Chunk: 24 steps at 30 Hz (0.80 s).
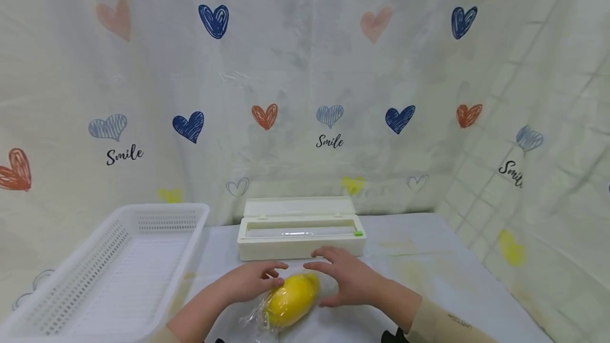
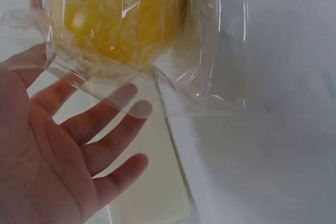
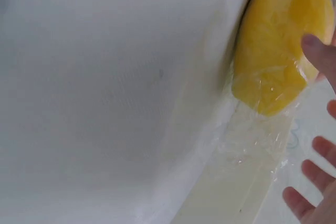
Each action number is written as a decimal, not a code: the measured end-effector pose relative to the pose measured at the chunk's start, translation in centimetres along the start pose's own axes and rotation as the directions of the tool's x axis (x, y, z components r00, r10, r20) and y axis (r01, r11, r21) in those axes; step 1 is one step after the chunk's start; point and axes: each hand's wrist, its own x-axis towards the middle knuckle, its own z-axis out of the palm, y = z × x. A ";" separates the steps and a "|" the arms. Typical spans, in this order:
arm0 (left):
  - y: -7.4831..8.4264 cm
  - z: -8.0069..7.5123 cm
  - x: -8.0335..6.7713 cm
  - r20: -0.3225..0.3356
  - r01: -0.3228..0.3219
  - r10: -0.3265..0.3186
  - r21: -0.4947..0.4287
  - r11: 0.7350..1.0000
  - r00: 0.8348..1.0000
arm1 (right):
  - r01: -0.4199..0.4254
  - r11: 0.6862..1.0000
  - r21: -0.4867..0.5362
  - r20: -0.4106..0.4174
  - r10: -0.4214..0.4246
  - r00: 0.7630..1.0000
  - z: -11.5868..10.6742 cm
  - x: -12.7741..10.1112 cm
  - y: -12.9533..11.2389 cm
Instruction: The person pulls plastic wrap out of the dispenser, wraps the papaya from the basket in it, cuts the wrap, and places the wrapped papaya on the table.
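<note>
Only the head view shows the open film dispenser [image 1: 301, 229] above centre and the white basket [image 1: 119, 263] at lower left. At lower centre, the left hand [image 1: 252, 282] and right hand [image 1: 348, 277], fingers spread and relaxed, flank the film-wrapped lemon [image 1: 290, 299], fingertips touching its wrap.

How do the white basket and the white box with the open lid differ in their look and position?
The white basket has perforated walls and no lid; the box has solid walls and a lid standing open behind it. The basket sits at the table's left edge, away from both hands; the box lies directly beyond the left hand, the right hand and the wrapped yellow fruit. The basket looks larger and appears empty; the box holds a roll. Both are white and rectangular.
</note>
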 end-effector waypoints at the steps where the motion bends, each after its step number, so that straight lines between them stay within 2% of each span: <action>1: -0.1 -0.1 0.1 0.004 0.005 -0.005 -0.003 1.000 1.000 | -0.034 0.999 0.022 -0.005 0.034 0.999 -0.2 -0.3 -0.2; 3: -0.3 -0.2 0.3 0.003 0.006 -0.006 -0.011 1.000 1.000 | -0.116 0.988 0.102 0.002 0.116 0.993 -0.2 -0.7 -0.7; 5: -0.5 -0.2 0.5 0.002 0.001 -0.001 -0.029 1.000 1.000 | -0.210 0.957 0.200 0.037 0.207 0.978 -0.1 -1.0 -1.3; 8: -0.8 -0.3 0.7 0.018 -0.010 0.011 -0.051 0.999 1.000 | -0.352 0.867 0.352 0.127 0.328 0.936 0.2 -1.1 -2.3; 11: -1.1 -0.2 0.7 0.054 -0.001 0.005 -0.075 0.997 0.999 | -0.435 0.778 0.453 0.198 0.388 0.900 0.6 -0.8 -3.2; 13: -1.3 -0.1 0.7 0.074 0.016 -0.010 -0.085 0.996 0.997 | -0.462 0.735 0.497 0.219 0.409 0.886 0.8 -0.6 -3.5; 18: -1.4 0.5 0.6 0.110 0.024 -0.011 -0.117 0.993 0.994 | -0.457 0.683 0.569 0.211 0.416 0.885 1.6 -0.2 -3.7; 21: -1.4 0.9 0.5 0.122 0.013 0.008 -0.169 0.985 0.993 | -0.465 0.608 0.643 0.243 0.414 0.877 1.9 -0.1 -3.5; 24: -1.5 1.4 0.1 0.120 0.028 0.002 -0.242 0.970 0.993 | -0.476 0.531 0.701 0.282 0.407 0.869 2.1 0.1 -3.1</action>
